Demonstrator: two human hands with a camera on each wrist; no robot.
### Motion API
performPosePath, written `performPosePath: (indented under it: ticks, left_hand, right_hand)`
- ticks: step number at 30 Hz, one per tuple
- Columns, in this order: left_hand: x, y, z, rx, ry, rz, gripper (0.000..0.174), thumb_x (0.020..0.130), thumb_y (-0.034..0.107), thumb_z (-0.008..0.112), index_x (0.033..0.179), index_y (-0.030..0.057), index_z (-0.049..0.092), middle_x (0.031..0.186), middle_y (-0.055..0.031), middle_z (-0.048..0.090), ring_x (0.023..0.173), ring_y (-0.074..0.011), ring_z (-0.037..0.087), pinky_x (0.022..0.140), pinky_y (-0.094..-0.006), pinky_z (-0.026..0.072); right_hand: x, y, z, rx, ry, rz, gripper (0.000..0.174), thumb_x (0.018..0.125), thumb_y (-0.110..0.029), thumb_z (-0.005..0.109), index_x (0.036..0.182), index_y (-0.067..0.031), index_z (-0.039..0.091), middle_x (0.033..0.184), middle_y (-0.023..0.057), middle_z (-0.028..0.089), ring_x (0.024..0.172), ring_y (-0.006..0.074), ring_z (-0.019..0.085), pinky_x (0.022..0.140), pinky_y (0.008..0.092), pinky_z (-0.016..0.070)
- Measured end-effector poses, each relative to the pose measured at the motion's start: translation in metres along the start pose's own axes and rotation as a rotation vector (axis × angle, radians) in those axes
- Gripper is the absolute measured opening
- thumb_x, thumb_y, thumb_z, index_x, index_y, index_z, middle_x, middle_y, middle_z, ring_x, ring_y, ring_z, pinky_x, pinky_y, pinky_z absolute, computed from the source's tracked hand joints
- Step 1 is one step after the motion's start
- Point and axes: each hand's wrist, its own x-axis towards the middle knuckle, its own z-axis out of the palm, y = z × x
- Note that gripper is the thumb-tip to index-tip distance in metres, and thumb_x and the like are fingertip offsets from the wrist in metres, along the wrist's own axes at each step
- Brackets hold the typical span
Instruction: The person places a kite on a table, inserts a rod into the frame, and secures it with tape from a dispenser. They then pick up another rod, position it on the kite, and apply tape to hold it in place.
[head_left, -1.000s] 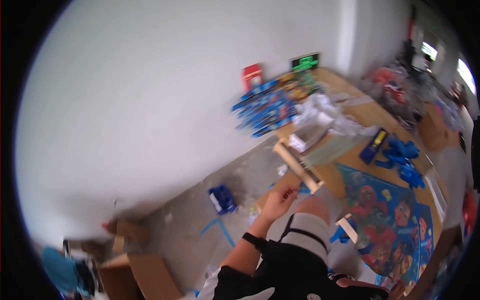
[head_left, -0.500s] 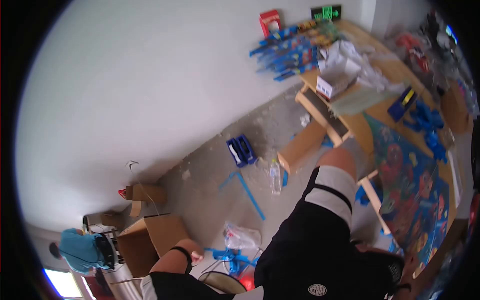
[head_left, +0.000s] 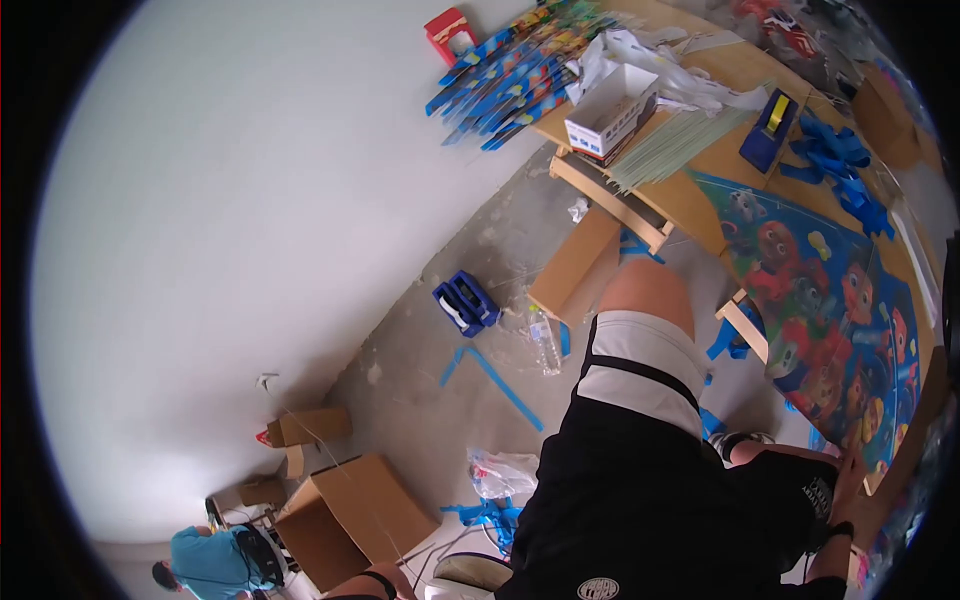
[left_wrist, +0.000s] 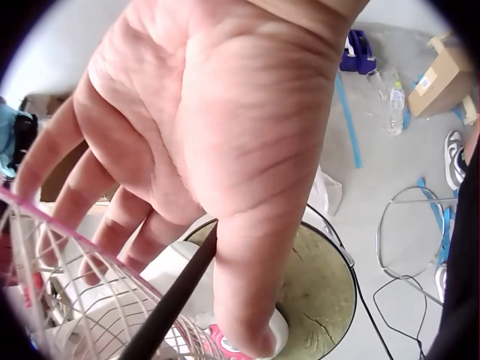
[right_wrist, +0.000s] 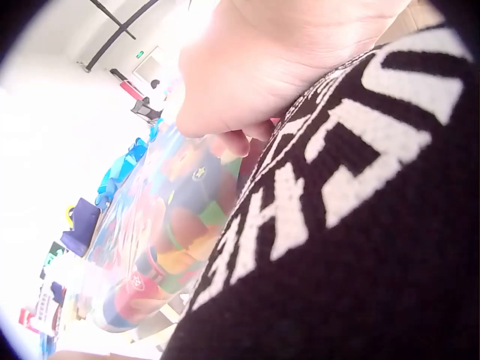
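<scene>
My left hand (left_wrist: 217,112) reaches down with its fingers loosely extended. In the left wrist view the fingers overlap a white wire mesh with a pink rim (left_wrist: 82,259). A dark rod (left_wrist: 176,300) runs up to the base of the thumb, and a round greenish stool seat (left_wrist: 322,292) lies below. In the head view only a part of this hand shows at the bottom edge. My right hand (head_left: 850,475) is at the table's near edge, beside the lower end of a blue cartoon-printed sheet (head_left: 800,290). A dark sleeve with white letters (right_wrist: 330,180) hides part of its fingers.
On the table stand a white box (head_left: 612,110), a tape dispenser (head_left: 770,130) and blue strips (head_left: 840,160). The floor holds a bottle (head_left: 545,345), another dispenser (head_left: 466,304) and cartons, including a large open one (head_left: 375,510). A person in a turquoise shirt (head_left: 215,560) is at the lower left.
My left hand has dropped from beside the table to the lower edge of the head view. The view has swung down and toward the left, and the right hand now shows by the sheet.
</scene>
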Motion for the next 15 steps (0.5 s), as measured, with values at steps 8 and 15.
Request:
performPosePath:
  ticks: [8,15]
  left_hand:
    - [-0.027,0.003,0.012,0.042,-0.035,-0.012,0.028,0.094,0.034,0.064,0.108,0.01,0.069,0.1,-0.0066,0.069,0.084,-0.018,0.066,0.069,-0.0332,0.0521]
    - [-0.049,-0.002,0.046,0.03,-0.093,-0.013,0.029,0.094,0.035,0.064,0.107,0.0096,0.069,0.098,-0.0062,0.069,0.082,-0.0173,0.066,0.067,-0.0324,0.0517]
  right_hand:
    - [-0.026,0.01,0.002,0.035,0.031,0.048,0.041,0.107,-0.029,0.048,0.096,0.0084,0.061,0.074,0.0155,0.059,0.071,0.0187,0.054,0.064,0.0358,0.0433]
    - [-0.023,0.028,0.013,0.083,0.151,0.003,0.042,0.107,-0.026,0.048,0.077,0.0032,0.052,0.064,0.0049,0.047,0.061,0.0118,0.042,0.057,0.033,0.0357]
